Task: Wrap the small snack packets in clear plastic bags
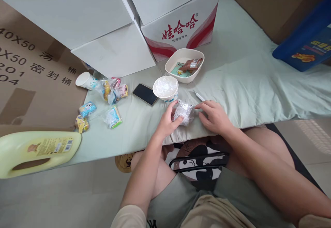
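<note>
My left hand (168, 121) is closed around a shiny bundle wrapped in clear plastic (184, 111) at the table's front edge. What lies inside the wrap cannot be made out. To its right, my right hand (213, 116) has its fingers apart, with the index fingertip close to the bundle's upper right edge. Just beyond that hand lies a slim white craft knife or pen (199, 96). Behind the bundle stands a paper bowl (167, 89) filled with crumpled clear plastic. A cream plastic basin (184, 78) behind it holds a brown packet (191, 65) and a green packet (178, 70).
A dark phone (145, 94) lies left of the bowl. Several small wrapped packets (113, 90) and a tipped paper cup (85, 80) are farther left. A yellow jug (51, 148) lies at the left edge. White cartons (181, 31) rise behind; a blue container (305, 49) is at right.
</note>
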`<state>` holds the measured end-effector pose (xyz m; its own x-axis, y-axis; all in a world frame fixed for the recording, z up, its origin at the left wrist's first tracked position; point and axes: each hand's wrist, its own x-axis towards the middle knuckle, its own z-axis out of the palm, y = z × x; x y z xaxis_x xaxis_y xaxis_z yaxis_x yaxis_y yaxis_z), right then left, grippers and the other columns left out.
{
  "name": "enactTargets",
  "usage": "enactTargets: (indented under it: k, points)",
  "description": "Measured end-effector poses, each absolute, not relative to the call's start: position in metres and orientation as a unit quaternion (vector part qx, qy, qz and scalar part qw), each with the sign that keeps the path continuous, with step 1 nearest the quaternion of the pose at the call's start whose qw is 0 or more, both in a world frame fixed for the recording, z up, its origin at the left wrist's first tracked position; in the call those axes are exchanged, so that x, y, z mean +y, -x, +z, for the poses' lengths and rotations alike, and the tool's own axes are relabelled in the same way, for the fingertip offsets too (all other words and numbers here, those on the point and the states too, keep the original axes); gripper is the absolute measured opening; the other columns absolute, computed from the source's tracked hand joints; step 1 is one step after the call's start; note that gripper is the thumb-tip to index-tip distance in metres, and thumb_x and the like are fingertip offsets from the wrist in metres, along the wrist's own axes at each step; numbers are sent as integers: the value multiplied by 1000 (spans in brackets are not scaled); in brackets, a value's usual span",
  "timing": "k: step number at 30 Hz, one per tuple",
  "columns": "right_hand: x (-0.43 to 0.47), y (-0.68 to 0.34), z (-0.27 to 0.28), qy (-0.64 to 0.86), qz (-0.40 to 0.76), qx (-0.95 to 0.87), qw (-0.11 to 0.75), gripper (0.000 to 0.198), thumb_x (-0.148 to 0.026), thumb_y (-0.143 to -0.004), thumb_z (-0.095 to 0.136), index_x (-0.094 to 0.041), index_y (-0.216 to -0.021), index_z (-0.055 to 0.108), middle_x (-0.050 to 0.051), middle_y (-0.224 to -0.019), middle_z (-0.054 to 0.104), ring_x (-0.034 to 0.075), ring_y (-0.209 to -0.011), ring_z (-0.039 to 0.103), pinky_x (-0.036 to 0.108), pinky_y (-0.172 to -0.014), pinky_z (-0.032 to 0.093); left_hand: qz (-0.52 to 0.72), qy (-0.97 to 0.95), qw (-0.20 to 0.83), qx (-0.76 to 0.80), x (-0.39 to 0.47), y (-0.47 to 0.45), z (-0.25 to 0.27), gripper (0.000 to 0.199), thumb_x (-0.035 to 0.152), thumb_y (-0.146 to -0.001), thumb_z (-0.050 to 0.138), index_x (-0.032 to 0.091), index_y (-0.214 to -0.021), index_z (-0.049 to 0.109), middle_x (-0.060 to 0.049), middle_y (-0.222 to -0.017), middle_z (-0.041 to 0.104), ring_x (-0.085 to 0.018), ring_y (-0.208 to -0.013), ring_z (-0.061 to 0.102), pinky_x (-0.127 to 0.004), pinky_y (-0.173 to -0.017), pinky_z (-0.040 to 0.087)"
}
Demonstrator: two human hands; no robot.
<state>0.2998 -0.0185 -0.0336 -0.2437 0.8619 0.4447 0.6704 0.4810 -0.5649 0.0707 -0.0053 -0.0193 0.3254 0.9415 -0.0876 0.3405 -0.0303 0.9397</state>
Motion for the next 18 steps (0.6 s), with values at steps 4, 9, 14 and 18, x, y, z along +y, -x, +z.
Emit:
enactTargets:
  k: [4,9,14,18]
  points:
    - [-18,-301,-34,497,116,-776,371,20,-18,-91,49,-21,-97,68,8,-89,70,25,-83,61,38,-74,44,313,-645,487,499,-5,-69,-23,73,46,-84,67,19,-147,41,-14,-128,66,-29,-109,65,-45,-98,52]
    - [-20,-301,-28,506,95,-790,334,19,-20,-93,48,-22,-90,67,7,-87,71,24,-82,60,37,-72,38,313,-643,496,493,-4,-69,-25,60,45,-84,67,15,-135,53,-15,-128,66,-31,-116,64,-47,-103,49]
    - [-24,-296,-26,482,112,-807,324,21,-19,-91,50,-22,-104,66,7,-103,75,25,-92,64,39,-79,40,336,-651,465,497,-3,-71,-25,55,41,-82,69,16,-130,56,-14,-127,65,-31,-116,63,-44,-99,52]
    - [-25,-294,-29,458,129,-819,321,28,-19,-91,50,-21,-114,64,7,-96,75,25,-90,66,39,-80,42,336,-669,443,493,-4,-71,-23,63,38,-85,66,19,-141,46,-14,-132,62,-29,-115,63,-43,-96,53]
